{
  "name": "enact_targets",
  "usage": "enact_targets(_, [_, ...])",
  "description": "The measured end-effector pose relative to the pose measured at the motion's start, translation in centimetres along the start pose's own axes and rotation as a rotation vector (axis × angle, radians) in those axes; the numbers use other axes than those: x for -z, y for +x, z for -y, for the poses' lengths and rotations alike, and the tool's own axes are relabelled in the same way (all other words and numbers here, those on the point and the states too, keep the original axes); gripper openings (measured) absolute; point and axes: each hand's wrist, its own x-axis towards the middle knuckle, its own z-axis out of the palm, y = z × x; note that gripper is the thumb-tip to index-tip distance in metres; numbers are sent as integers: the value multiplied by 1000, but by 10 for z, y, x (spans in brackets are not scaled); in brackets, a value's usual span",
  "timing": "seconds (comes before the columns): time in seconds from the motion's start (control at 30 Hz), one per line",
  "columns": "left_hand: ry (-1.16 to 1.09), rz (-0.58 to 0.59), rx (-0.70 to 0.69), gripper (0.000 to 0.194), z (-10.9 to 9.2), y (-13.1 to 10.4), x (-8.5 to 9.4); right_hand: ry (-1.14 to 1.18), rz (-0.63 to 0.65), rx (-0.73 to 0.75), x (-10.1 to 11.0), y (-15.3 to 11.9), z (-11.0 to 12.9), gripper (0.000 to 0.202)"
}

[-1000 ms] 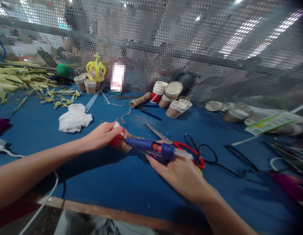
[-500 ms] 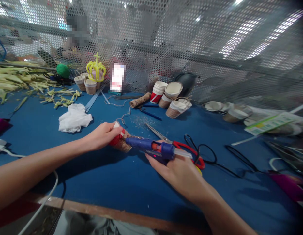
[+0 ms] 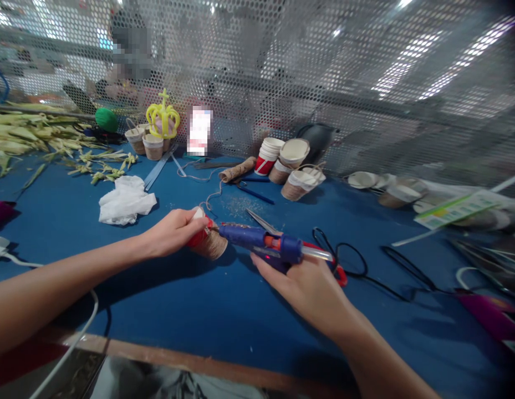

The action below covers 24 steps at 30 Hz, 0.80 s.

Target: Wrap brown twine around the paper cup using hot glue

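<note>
My left hand (image 3: 180,228) is closed around a red and white paper cup (image 3: 198,237), which is tilted on its side above the table. Twine (image 3: 214,245) wraps the cup's end on the right, and a loose strand runs from it toward a twine roll (image 3: 237,169). In my right hand (image 3: 309,285) is a blue glue gun (image 3: 257,239) with a clear glue stick out of its back. Its nozzle points left and meets the cup beside the twine; whether it touches I cannot tell. Scissors with red handles (image 3: 261,220) lie partly hidden behind the glue gun.
Behind stand stacked paper cups (image 3: 270,152) and twine-wrapped cups (image 3: 296,185). A crumpled white cloth (image 3: 127,200) lies left, below dried husks (image 3: 28,133). A yellow crown (image 3: 163,119) sits near the perforated screen (image 3: 240,72). Black cable (image 3: 367,274) loops at right.
The glue gun has shifted slightly right and up along the cup, showing more of the wrapped twine and covering more of the scissors. My left hand holds the cup in nearly the same place.
</note>
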Motion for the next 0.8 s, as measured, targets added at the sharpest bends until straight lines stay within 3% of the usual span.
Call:
enact_targets(0.3, [-80, 49, -14, 37, -2, 0, 1, 20, -1, -26, -3, -3, 2, 13])
enact_targets(0.5, [30, 0, 6, 42, 1, -1, 0, -23, -8, -21, -3, 0, -1, 16])
enact_targets(0.8, [-22, 44, -20, 41, 2, -1, 1, -28, -3, -5, 1, -1, 2, 15])
